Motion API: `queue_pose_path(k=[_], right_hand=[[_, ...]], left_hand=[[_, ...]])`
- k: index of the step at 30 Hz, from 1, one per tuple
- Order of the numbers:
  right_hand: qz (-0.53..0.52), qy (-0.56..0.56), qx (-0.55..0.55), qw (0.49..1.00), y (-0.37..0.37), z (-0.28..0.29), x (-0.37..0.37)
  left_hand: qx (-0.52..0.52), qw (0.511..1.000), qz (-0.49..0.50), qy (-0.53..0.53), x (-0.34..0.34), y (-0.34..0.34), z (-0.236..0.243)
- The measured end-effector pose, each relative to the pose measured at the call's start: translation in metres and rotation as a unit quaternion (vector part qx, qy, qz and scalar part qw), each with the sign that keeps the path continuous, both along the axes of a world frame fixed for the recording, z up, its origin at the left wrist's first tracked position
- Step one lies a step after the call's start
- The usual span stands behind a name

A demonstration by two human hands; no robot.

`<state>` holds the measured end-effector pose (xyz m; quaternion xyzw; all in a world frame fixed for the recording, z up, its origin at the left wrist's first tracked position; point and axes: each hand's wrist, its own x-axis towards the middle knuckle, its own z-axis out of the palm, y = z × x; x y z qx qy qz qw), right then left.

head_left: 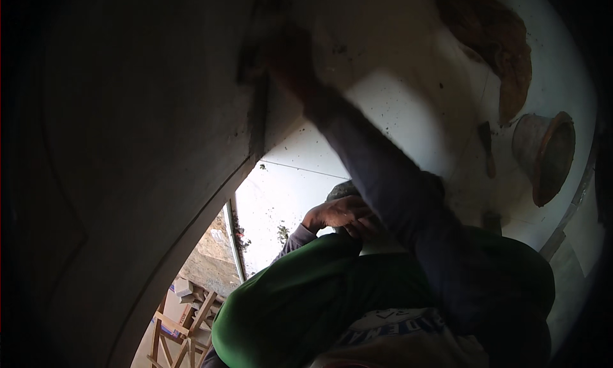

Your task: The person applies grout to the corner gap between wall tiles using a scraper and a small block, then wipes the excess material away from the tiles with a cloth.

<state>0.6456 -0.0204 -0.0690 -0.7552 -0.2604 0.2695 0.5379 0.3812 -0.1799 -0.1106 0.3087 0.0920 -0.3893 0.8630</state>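
Note:
My right arm stretches up the middle of the view to my right hand (287, 52), blurred in shadow, closed on something I cannot make out at the dark joint (258, 128) where a pale wall (128, 125) meets the white tiled floor (294, 183). My left hand (341, 214) hangs over my green-trousered leg (287, 285), fingers loosely bent and slightly apart, holding nothing visible. A dark grey shape just behind it is partly hidden by my arm and hand.
At right are a crumpled brown cloth (498, 42), a flat-bladed tool (488, 151) and a tipped grey bowl (543, 160). Dark crumbs speckle the tiles. Beyond a tile edge at lower left stand a wooden frame (182, 333) and grey blocks (188, 290).

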Motion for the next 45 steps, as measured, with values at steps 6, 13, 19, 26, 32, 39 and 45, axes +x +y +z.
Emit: queue_pose_path(k=[6,13,19,26,32,39,45], right_hand=[[-0.103,0.13,0.099,0.981,-0.037,0.024,-0.087],[-0.08,-0.008,0.057,0.995,0.03,0.028,0.067],[-0.157,0.217,0.132,0.954,-0.027,0.005,-0.11],[-0.062,-0.497,-0.074,0.862,0.05,-0.049,0.118],[-0.046,0.211,0.099,0.971,-0.014,0.003,-0.107],[-0.121,0.316,0.128,0.932,-0.075,0.078,-0.079],[-0.243,0.286,0.236,0.896,-0.095,0.128,0.01]], left_hand=[[-0.049,0.994,0.006,0.098,-0.028,0.0,-0.009],[-0.046,0.983,-0.034,0.173,-0.022,-0.016,-0.014],[-0.116,0.989,0.056,0.075,-0.035,0.003,-0.027],[-0.059,0.987,-0.042,0.141,0.037,0.0,0.013],[0.042,0.983,-0.019,0.18,0.001,0.025,0.013],[0.127,0.981,-0.043,0.137,0.025,0.016,0.028],[0.223,0.971,-0.021,0.086,0.044,0.005,0.053]])
